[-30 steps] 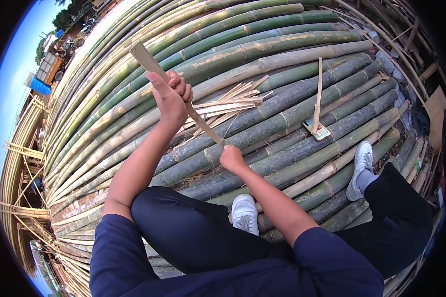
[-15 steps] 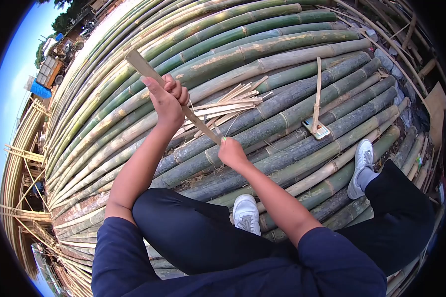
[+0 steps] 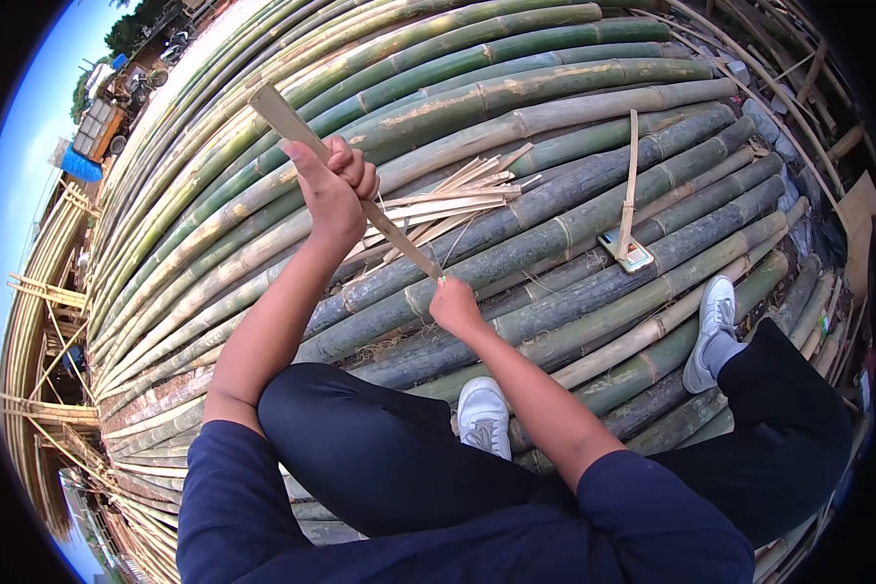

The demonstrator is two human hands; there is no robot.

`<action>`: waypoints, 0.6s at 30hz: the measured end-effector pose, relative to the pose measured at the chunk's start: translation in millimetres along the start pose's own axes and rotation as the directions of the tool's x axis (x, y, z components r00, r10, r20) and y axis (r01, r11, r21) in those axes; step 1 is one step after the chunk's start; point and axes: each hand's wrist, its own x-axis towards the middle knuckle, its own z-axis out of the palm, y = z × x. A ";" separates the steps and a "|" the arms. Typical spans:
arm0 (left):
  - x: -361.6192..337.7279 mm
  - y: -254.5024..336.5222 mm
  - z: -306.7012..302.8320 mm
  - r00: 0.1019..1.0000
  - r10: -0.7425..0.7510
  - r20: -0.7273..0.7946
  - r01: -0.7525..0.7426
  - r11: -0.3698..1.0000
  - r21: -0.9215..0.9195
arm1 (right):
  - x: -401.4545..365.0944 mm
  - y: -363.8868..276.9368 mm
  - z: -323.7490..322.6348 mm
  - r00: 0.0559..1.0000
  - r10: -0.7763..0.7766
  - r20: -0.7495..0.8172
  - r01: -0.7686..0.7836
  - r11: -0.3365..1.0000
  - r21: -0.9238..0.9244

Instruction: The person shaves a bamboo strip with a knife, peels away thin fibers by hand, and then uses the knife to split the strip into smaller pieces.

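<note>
My left hand [image 3: 339, 190] is closed around the upper part of a flat bamboo strip [image 3: 292, 122] that slants from upper left down to lower right. At the strip's lower end my right hand [image 3: 454, 304] is in a fist; whatever it grips there is hidden by the fingers. Both hands are over a broad stack of green bamboo poles [image 3: 516, 88] on which I sit with my knees bent. A loose pile of split bamboo strips [image 3: 453, 200] lies on the poles just beyond my hands.
A phone [image 3: 635, 257] lies on the poles to the right, with a long thin strip [image 3: 630, 165] across it. My white shoes [image 3: 482, 414] [image 3: 715, 311] rest on the poles. Far left and below are a bamboo frame [image 3: 44, 292] and trucks [image 3: 95, 131].
Both hands and the strip dipped slightly up-left half a second ago and have come back close to where they were. My grip on the strip is unchanged.
</note>
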 end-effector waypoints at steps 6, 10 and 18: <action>4.2 -1.7 3.6 1.000 0.017 0.011 -0.017 1.000 0.012 | 13.4 18.3 -19.0 0.994 0.013 0.112 -0.002 0.995 -0.097; 4.8 -0.2 4.9 0.999 0.039 -0.036 -0.038 0.999 0.035 | -12.5 0.7 11.4 0.997 -0.012 -0.075 0.015 0.999 0.042; 3.3 -2.3 4.8 0.990 0.117 -0.079 -0.111 0.991 0.076 | -18.1 -13.5 -7.7 0.999 0.032 -0.031 -0.029 0.995 0.091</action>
